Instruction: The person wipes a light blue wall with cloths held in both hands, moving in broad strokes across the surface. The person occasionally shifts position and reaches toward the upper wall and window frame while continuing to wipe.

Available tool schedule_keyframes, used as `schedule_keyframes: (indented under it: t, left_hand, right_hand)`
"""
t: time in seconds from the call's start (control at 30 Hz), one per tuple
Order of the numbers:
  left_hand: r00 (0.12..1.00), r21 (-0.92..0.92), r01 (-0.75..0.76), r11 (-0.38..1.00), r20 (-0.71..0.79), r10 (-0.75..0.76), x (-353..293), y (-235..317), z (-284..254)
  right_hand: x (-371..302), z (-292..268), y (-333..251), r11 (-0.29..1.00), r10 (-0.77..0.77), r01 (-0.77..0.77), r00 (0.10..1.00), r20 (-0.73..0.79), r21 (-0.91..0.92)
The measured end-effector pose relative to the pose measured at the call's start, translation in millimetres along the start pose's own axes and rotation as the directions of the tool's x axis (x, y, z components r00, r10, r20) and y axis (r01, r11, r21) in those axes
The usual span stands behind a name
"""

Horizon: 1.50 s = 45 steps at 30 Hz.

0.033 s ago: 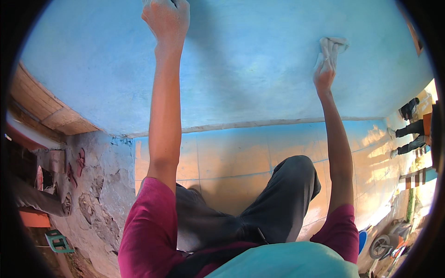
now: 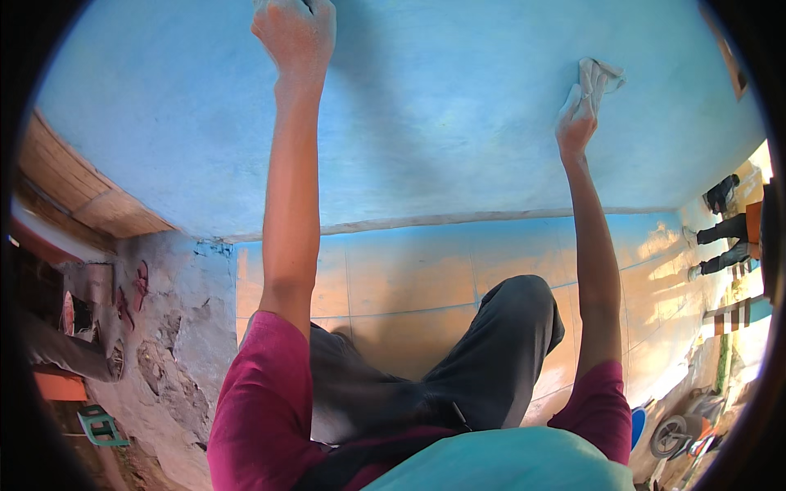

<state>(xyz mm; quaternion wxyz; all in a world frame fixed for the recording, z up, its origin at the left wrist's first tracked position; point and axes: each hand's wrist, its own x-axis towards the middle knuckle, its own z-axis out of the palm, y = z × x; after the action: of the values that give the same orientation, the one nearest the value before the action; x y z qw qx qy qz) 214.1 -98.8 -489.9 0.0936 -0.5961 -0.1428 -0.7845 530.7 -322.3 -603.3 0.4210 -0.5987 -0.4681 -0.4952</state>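
A blue wall (image 2: 458, 106) with pale, chalky patches fills the upper part of the view. My left hand (image 2: 296, 37), dusted white, is closed in a fist in front of it; its top is cut off by the upper edge, so whatever it grips is hidden. Farther right, my right hand (image 2: 583, 114) presses against the wall with its fingers together and coated in white dust. Under and beside those fingers shows a thin, pale, crumpled sheet (image 2: 614, 75); I cannot tell whether it is cloth or paper.
My bent knees, in dark trousers (image 2: 499, 352), are over an orange tiled floor (image 2: 409, 286) that meets the wall. Left are rough concrete (image 2: 205, 327), red sandals (image 2: 141, 285) and a green stool (image 2: 102, 425). At the right are a person's legs (image 2: 725, 245) and a motorcycle (image 2: 679, 434).
My right hand has shifted slightly to the right along the wall, the pale sheet moving with it. My left hand has hardly moved.
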Motion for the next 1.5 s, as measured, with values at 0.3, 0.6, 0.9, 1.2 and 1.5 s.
schedule_keyframes:
  t: [0.3, 0.6, 0.9, 1.2, 1.5]
  left_hand:
    - [1.0, 0.02, -0.026, 0.999, 0.002, 0.026, 1.4, -7.1, -1.7]
    - [0.997, -0.138, 0.065, 0.988, 0.039, -0.06, -2.2, -12.1, -3.0]
    - [0.998, -0.071, 0.059, 0.996, 0.038, -0.057, -3.4, -12.7, -0.3]
    - [0.998, -0.068, 0.051, 0.996, 0.025, -0.05, -3.6, -11.3, 2.2]
    - [0.999, -0.015, 0.039, 0.999, -0.013, -0.039, -8.7, -14.1, 11.0]
  right_hand:
    - [-128.7, 69.9, -123.6, 0.728, -0.686, 0.517, 0.523, 0.507, 0.451]
    - [1.8, 1.8, -24.7, 0.961, -0.259, 0.27, 0.954, 0.151, -0.054]
    - [-123.3, 78.5, -113.3, 0.674, -0.724, 0.663, 0.505, 0.47, 0.326]
    - [-61.0, -18.1, 45.7, 0.998, -0.051, 0.056, 0.992, 0.117, -0.036]
    - [-118.6, 29.4, -46.8, 0.858, -0.478, 0.494, 0.67, 0.568, 0.139]
